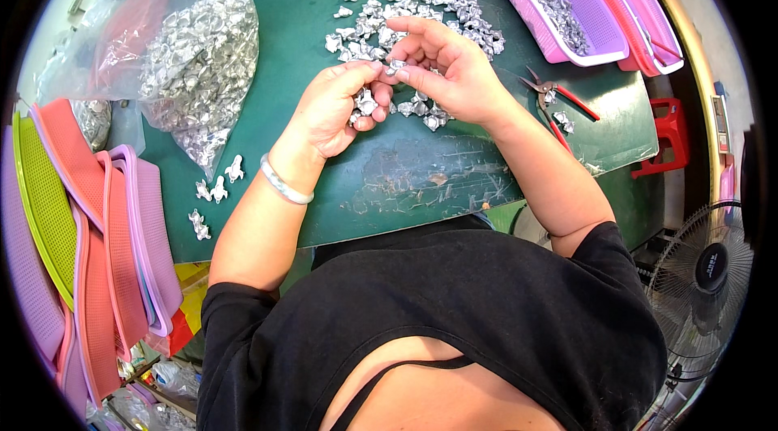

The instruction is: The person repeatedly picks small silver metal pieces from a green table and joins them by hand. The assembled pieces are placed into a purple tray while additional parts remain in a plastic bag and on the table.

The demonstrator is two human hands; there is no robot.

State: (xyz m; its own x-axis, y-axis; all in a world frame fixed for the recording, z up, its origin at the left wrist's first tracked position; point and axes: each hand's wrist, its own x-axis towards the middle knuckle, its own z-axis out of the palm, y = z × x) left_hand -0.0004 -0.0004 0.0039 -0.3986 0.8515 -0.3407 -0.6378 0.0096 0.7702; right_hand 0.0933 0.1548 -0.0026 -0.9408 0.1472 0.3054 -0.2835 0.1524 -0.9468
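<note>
Both hands meet over the middle of the green table point(340, 212). Between their fingertips is a small silver metal part point(395, 67), pinched by my right hand point(454, 78) and touched by the left thumb and forefinger. My left hand point(328, 107) is closed, with more silver metal parts point(365, 103) held in its curled lower fingers. Just beyond the hands spreads a loose pile of similar silver parts point(462, 5), and several lie under the right hand. Red-handled cutting pliers point(548, 102) rest open to the right, beside a few parts.
A clear plastic bag point(198, 58) full of silver parts stands at the left, with several loose parts point(217, 189) nearby. A purple basket point(519, 1) at the far right holds more. Stacked baskets point(105, 244) line the left edge. A red stool point(668, 139) and fan point(705, 277) are at right.
</note>
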